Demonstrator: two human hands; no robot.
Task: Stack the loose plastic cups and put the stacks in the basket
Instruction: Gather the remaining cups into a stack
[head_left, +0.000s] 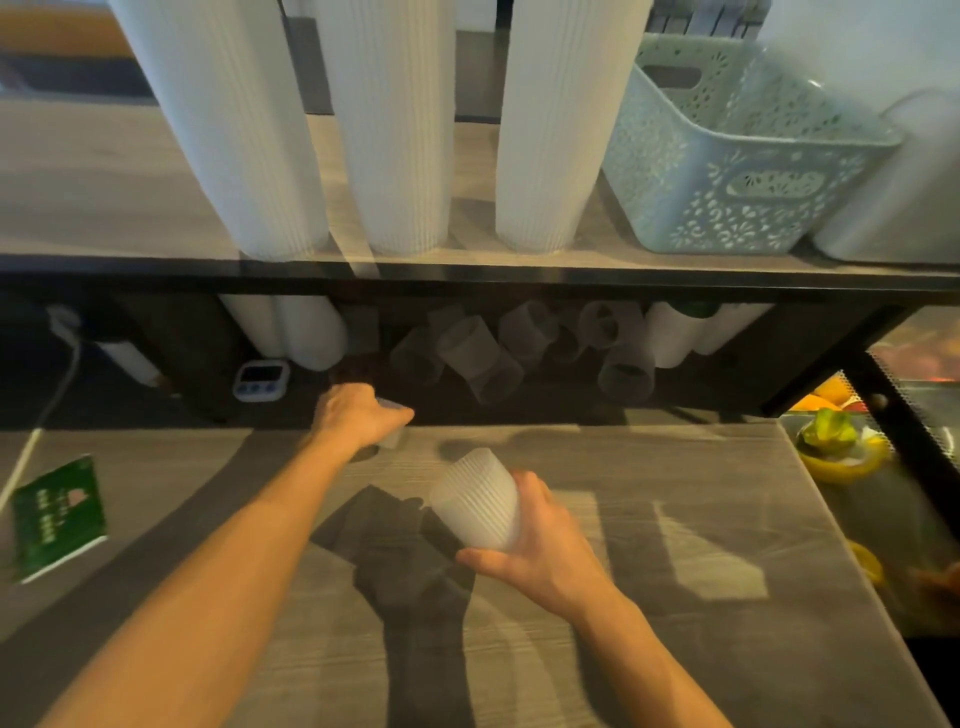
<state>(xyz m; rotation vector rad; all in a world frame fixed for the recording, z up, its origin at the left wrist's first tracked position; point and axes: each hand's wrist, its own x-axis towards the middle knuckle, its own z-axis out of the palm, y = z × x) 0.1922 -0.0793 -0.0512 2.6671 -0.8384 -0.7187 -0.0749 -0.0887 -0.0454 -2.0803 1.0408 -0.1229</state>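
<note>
My right hand (540, 551) grips a short stack of translucent ribbed cups (480, 501), tilted with its base up and to the left, above the wooden counter (649, 597). My left hand (358, 415) reaches to the counter's back edge and closes around a single clear cup (392, 423), mostly hidden by my fingers. Several loose clear cups (478, 358) lie tumbled in the dark space under the shelf. A pale blue perforated basket (737, 156) stands on the upper shelf at the right; what I see of its inside holds nothing.
Three tall white cup stacks (395, 130) stand on the shelf left of the basket. More white stacks (311, 332) lean under the shelf. A small timer (260, 382), a green booklet (57, 514) and a tray of fruit (836, 441) border the counter.
</note>
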